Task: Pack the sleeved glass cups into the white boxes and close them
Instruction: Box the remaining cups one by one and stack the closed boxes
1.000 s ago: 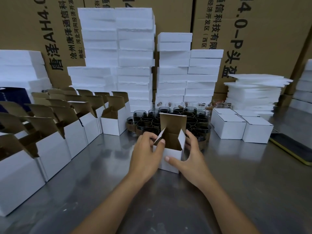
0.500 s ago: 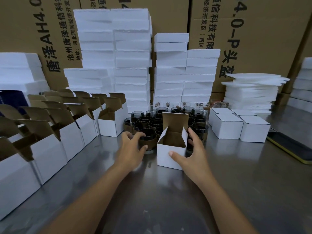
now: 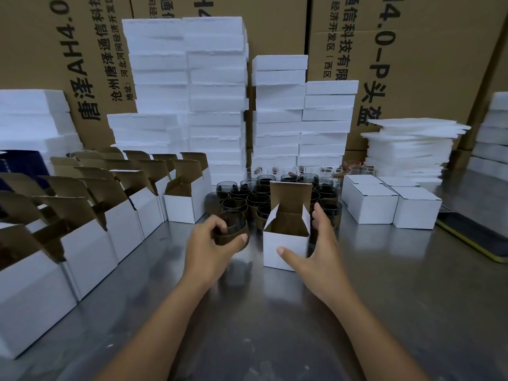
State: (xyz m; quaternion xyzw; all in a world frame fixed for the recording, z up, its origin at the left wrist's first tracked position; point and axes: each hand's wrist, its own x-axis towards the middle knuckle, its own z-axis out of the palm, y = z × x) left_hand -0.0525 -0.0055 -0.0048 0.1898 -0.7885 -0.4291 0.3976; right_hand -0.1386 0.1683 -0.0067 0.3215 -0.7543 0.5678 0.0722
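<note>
An open white box (image 3: 284, 250) with its brown lid flap upright stands on the steel table in the middle. My right hand (image 3: 316, 253) cups it, thumb on the front face and fingers along the right side. My left hand (image 3: 210, 247) grips a glass cup in a brown sleeve (image 3: 233, 233), lifted just left of the box. Behind the box stands a cluster of several sleeved cups (image 3: 247, 200).
Rows of open white boxes (image 3: 90, 215) line the left side. Closed white boxes (image 3: 393, 203) sit at the right, with a dark yellow-edged tray (image 3: 478, 236) beyond them. White foam stacks (image 3: 217, 100) and big cardboard cartons (image 3: 412, 50) stand behind.
My left hand left the box, reached to the cup cluster, took one sleeved cup and pulled it back toward me. My right hand stayed on the box.
</note>
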